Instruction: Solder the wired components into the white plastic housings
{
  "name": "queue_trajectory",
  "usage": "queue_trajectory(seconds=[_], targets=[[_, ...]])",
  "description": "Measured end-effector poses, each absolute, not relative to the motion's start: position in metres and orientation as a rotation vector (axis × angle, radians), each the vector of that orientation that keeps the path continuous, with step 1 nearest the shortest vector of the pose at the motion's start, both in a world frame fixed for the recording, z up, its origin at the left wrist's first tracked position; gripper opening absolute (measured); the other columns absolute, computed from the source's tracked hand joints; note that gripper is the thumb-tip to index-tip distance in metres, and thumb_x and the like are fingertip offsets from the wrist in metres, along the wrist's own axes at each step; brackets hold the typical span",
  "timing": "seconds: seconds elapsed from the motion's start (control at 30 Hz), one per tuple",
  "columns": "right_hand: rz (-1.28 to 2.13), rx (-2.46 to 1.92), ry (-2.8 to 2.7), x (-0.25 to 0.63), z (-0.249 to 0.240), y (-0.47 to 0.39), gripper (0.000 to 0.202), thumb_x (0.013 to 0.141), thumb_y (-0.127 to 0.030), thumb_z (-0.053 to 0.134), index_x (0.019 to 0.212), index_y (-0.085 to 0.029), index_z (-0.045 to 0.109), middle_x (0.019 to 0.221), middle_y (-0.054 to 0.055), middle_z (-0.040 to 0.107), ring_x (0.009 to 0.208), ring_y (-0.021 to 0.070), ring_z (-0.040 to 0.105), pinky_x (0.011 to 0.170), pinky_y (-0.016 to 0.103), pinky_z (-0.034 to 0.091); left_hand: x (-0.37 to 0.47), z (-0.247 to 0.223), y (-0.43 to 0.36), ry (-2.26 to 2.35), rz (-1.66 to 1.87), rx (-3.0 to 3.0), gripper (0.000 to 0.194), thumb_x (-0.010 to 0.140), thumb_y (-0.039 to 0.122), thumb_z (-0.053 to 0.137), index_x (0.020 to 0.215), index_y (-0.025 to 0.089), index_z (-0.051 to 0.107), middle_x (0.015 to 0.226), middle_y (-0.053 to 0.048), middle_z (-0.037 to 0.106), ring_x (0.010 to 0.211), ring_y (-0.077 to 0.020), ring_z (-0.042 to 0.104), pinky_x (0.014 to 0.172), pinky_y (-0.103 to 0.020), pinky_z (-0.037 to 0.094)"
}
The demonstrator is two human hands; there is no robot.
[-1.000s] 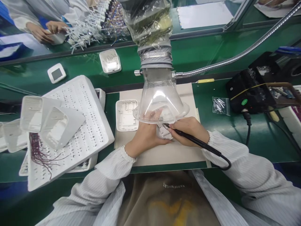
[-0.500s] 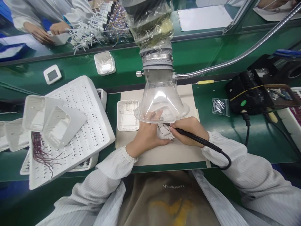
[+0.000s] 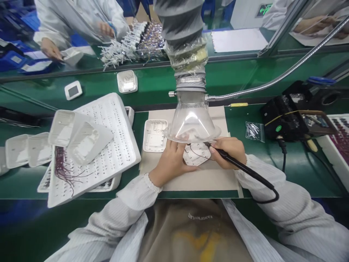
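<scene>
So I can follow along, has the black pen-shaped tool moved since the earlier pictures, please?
Yes, the black tool has shifted right, its tip nearer the right edge of the beige mat.

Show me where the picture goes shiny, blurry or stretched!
In the head view, bright white glare sits on the clear hood; fingertips of the left hand look hazy through it. Also in the head view, the co-worker's hand at top left is soft, and the sleeves look stretched towards the bottom corners.

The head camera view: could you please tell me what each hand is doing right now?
Left hand: partly curled, steadying the white housing.
Right hand: closed around the black corded tool.
</scene>
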State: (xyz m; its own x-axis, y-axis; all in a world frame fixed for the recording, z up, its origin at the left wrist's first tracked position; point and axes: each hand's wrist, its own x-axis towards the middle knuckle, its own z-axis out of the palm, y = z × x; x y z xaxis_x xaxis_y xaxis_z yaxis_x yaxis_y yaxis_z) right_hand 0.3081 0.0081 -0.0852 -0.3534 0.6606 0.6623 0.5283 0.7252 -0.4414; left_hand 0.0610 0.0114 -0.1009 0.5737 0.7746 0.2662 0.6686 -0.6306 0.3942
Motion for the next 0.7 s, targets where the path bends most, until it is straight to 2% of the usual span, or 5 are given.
queue_trajectory(seconds=[0.1, 0.2, 0.4, 0.57, 0.7], targets=[[0.073, -0.82, -2.067, 0.313, -0.086, 0.011, 0.011, 0.088, -0.018, 0.058, 0.092, -0.028, 0.06, 0.068, -0.001, 0.067, 0.058, 0.0183, 0.063, 0.07, 0.038, 0.061, 0.046, -0.097, -0.006, 1.113, 0.545, 2.666, 0.11, 0.067, 0.07, 0.079, 0.152, 0.019, 0.032, 0.13, -0.02, 0.058, 0.133, -0.0469, 0.044, 0.109, -0.067, 0.039], [0.002, -0.79, -2.107, 0.317, -0.084, 0.016, 0.022, 0.085, -0.015, 0.062, 0.104, -0.026, 0.061, 0.074, 0.003, 0.069, 0.064, 0.0216, 0.066, 0.065, 0.038, 0.06, 0.022, -0.095, -0.024, 1.039, 0.642, 2.773, 0.068, 0.087, 0.042, 0.073, 0.145, 0.022, 0.043, 0.107, -0.012, 0.07, 0.112, -0.0361, 0.061, 0.093, -0.055, 0.054], [-0.044, -0.861, -2.12, 0.321, -0.082, 0.026, 0.018, 0.087, -0.014, 0.061, 0.1, -0.025, 0.066, 0.084, 0.005, 0.074, 0.076, 0.0263, 0.073, 0.069, 0.038, 0.061, -0.044, -0.062, -0.065, 0.955, 0.878, 2.944, 0.022, 0.084, 0.025, 0.077, 0.102, 0.025, 0.064, 0.075, 0.0, 0.065, 0.072, -0.0195, 0.057, 0.065, -0.037, 0.056], [-0.101, -0.885, -2.132, 0.322, -0.079, 0.028, 0.015, 0.089, -0.016, 0.06, 0.1, -0.023, 0.066, 0.086, 0.006, 0.074, 0.076, 0.026, 0.074, 0.067, 0.036, 0.062, -0.084, 0.013, -0.027, 1.497, 1.117, 2.775, 0.013, 0.086, 0.029, 0.073, 0.085, 0.025, 0.062, 0.071, 0.001, 0.057, 0.062, -0.0157, 0.051, 0.05, -0.029, 0.046], [-0.1, -0.904, -2.139, 0.323, -0.082, 0.03, 0.015, 0.09, -0.02, 0.06, 0.102, -0.025, 0.066, 0.087, 0.005, 0.074, 0.072, 0.0256, 0.074, 0.066, 0.036, 0.063, -0.059, 0.056, 0.107, 1.897, 0.607, 2.575, 0.045, 0.088, 0.033, 0.07, 0.128, 0.018, 0.057, 0.094, -0.007, 0.067, 0.087, -0.0245, 0.064, 0.078, -0.039, 0.054]])
